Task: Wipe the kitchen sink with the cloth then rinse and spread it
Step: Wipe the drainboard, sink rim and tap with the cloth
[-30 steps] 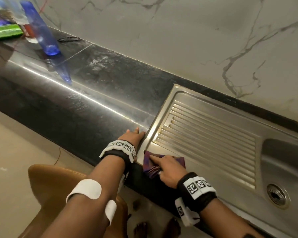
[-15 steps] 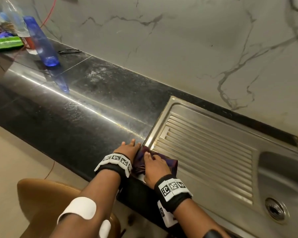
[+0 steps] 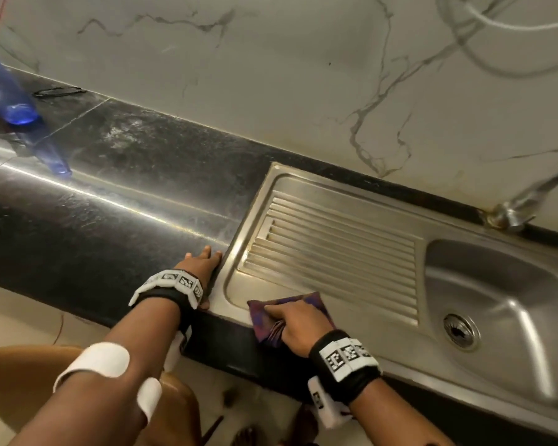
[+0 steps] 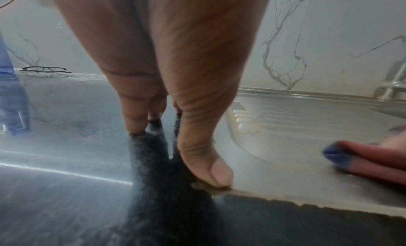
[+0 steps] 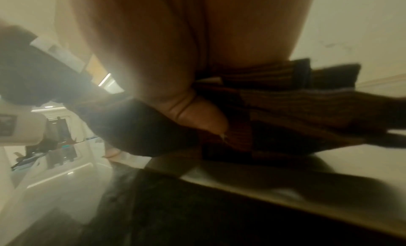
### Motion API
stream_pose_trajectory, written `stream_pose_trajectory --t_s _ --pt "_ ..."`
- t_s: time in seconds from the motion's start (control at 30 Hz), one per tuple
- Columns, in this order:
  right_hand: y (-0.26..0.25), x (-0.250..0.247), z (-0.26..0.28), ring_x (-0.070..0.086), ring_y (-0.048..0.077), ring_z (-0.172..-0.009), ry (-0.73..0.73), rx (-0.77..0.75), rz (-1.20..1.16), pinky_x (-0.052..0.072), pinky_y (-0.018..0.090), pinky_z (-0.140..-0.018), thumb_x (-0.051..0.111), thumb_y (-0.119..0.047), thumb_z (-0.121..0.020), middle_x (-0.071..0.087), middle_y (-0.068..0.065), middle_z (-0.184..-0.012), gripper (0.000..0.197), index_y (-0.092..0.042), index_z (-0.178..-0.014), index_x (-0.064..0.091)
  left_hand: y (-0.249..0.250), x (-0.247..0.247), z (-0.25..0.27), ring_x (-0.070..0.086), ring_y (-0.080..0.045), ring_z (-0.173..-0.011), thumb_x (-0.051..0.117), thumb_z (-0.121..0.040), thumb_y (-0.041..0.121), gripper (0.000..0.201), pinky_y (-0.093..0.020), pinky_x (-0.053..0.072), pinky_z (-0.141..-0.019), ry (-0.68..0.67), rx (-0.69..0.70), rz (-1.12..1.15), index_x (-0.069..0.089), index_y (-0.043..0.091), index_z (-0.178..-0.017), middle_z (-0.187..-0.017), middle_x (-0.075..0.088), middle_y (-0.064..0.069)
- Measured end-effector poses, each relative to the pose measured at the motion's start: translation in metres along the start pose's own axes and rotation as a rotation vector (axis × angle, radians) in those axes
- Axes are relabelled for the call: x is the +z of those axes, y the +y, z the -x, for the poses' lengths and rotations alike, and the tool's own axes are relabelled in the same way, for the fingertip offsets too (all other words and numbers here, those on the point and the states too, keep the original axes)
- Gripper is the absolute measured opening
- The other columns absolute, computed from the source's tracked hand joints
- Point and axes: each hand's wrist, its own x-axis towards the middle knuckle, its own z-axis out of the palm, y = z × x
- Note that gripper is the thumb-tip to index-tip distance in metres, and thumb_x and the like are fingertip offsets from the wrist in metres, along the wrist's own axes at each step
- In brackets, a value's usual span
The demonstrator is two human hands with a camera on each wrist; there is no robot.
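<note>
While the wipe is under way, these are the things to mind, from left to right:

Counter (image 3: 120,194): dark polished stone with a blue bottle (image 3: 12,98) at the far left, well apart from the work; nothing there needs touching.

Left hand (image 3: 197,264): flat on the counter just beside the sink's left rim, fingers (image 4: 136,117) straight and close together, thumb at the steel edge; a good brace, best kept planted.

Cloth (image 3: 298,306): folded purple pad lying on the near front rim of the sink (image 3: 351,201), beside the ribbed drainboard.

Right hand (image 3: 292,323): pressing down on the cloth, fingers laid over it and the thumb tucked against its folds.

Advice: I judge even pressure and overlapping strokes along the ribs would serve best, working toward the basin (image 3: 496,300).

Tap (image 3: 525,201): far right, for the rinse later.
</note>
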Motion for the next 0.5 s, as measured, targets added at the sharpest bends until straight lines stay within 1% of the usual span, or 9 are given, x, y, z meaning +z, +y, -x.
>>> stream_pose_trajectory --t_s 0.07,0.1,0.13,0.17,0.2,0.27,0.33,0.4,0.5 --pt "0.020 -0.002 0.019 0.061 0.007 -0.110 0.058 0.064 -0.061 0.043 0.033 -0.096 0.041 -0.039 -0.079 0.069 -0.018 -0.112 0.040 -0.044 -0.114 0.060 0.003 -0.002 0.003 0.009 -0.039 -0.145 0.086 -0.061 0.024 0.126 -0.049 0.024 -0.115 -0.003 0.001 -0.021 0.001 0.024 -0.153 -0.161 -0.004 -0.004" --pt "0.031 -0.003 0.027 0.061 0.002 -0.108 0.103 0.094 -0.071 0.041 0.031 -0.098 0.039 -0.047 -0.078 0.068 -0.023 -0.109 0.038 -0.049 -0.111 0.059 0.004 -0.004 0.005 0.012 -0.040 -0.144 0.087 -0.060 0.026 0.124 -0.049 0.026 -0.114 0.001 0.001 -0.038 0.003 0.023 -0.153 -0.161 -0.002 -0.005" --pt "0.043 -0.004 0.035 0.060 0.000 -0.110 0.120 0.126 -0.078 0.040 0.031 -0.101 0.041 -0.048 -0.080 0.068 -0.024 -0.110 0.035 -0.051 -0.111 0.058 0.005 -0.004 0.007 0.017 -0.040 -0.143 0.087 -0.059 0.027 0.123 -0.049 0.029 -0.112 0.011 0.004 -0.055 0.007 0.023 -0.152 -0.160 0.003 -0.006" --pt "0.054 -0.005 0.042 0.059 0.001 -0.113 0.115 0.167 -0.098 0.039 0.030 -0.104 0.048 -0.039 -0.083 0.068 -0.020 -0.113 0.033 -0.048 -0.112 0.061 0.006 -0.004 0.009 0.023 -0.041 -0.140 0.088 -0.057 0.029 0.121 -0.050 0.032 -0.110 0.025 0.009 -0.072 0.011 0.022 -0.151 -0.159 0.008 -0.006" --pt "0.067 -0.004 0.048 0.058 0.003 -0.116 0.101 0.215 -0.122 0.039 0.027 -0.106 0.053 -0.027 -0.085 0.068 -0.015 -0.116 0.034 -0.040 -0.114 0.065 0.007 -0.004 0.011 0.030 -0.041 -0.137 0.088 -0.055 0.031 0.119 -0.050 0.036 -0.107 0.041 0.018 -0.084 0.016 0.022 -0.149 -0.157 0.014 -0.007" --pt "0.087 -0.003 0.058 0.058 0.006 -0.118 0.100 0.300 -0.153 0.040 0.022 -0.105 0.057 -0.010 -0.084 0.067 -0.010 -0.120 0.040 -0.029 -0.117 0.068 0.008 -0.004 0.015 0.039 -0.040 -0.131 0.089 -0.052 0.032 0.112 -0.050 0.041 -0.101 0.067 0.030 -0.104 0.024 0.021 -0.143 -0.151 0.025 -0.007" --pt "0.092 -0.004 0.064 0.058 0.009 -0.119 0.110 0.331 -0.151 0.041 0.023 -0.106 0.056 -0.006 -0.081 0.067 -0.008 -0.121 0.044 -0.026 -0.118 0.068 0.009 -0.004 0.017 0.043 -0.039 -0.127 0.090 -0.051 0.031 0.107 -0.050 0.044 -0.099 0.075 0.030 -0.101 0.029 0.021 -0.139 -0.147 0.029 -0.007" --pt "0.080 -0.006 0.065 0.056 0.014 -0.122 0.100 0.317 -0.084 0.040 0.026 -0.106 0.052 -0.006 -0.081 0.065 -0.005 -0.125 0.047 -0.025 -0.121 0.066 0.012 -0.004 0.020 0.039 -0.041 -0.130 0.087 -0.055 0.026 0.100 -0.051 0.042 -0.102 0.082 0.025 -0.078 0.032 0.019 -0.138 -0.148 0.028 -0.008" --pt "0.049 -0.009 0.055 0.060 0.025 -0.112 0.082 0.259 0.054 0.048 0.031 -0.092 0.051 -0.011 -0.077 0.068 0.000 -0.119 0.044 -0.027 -0.114 0.068 0.035 0.002 0.024 0.037 -0.038 -0.132 0.078 -0.068 0.019 0.081 -0.051 0.041 -0.104 0.105 0.084 -0.073 0.038 0.019 -0.138 -0.147 0.032 -0.010"
